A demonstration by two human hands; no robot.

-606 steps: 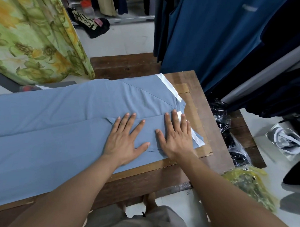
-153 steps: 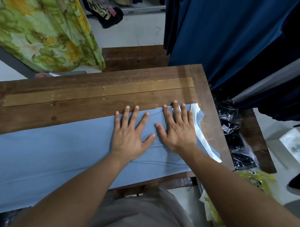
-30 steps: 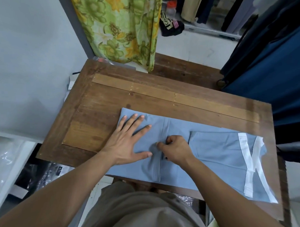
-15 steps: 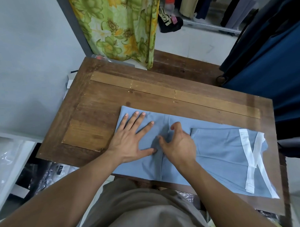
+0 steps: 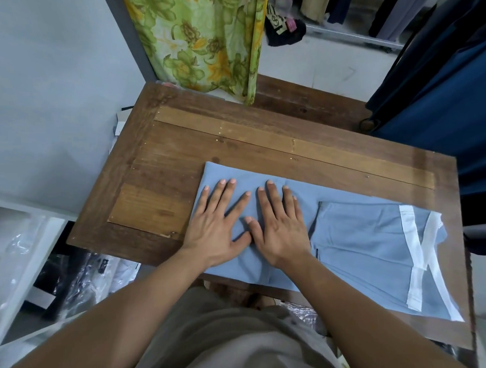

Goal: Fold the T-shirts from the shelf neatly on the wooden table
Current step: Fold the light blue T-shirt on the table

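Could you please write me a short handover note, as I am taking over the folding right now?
Left hand: open, fingers spread, pressing flat on the left part of the light blue cotton T-shirt.
Right hand: open, flat beside it; no grip on anything.
Shirt: a long narrow strip along the near edge of the brown wooden table, white-banded end to the right.
Done: sides folded in.
Left: fold the strip's ends into a compact packet.
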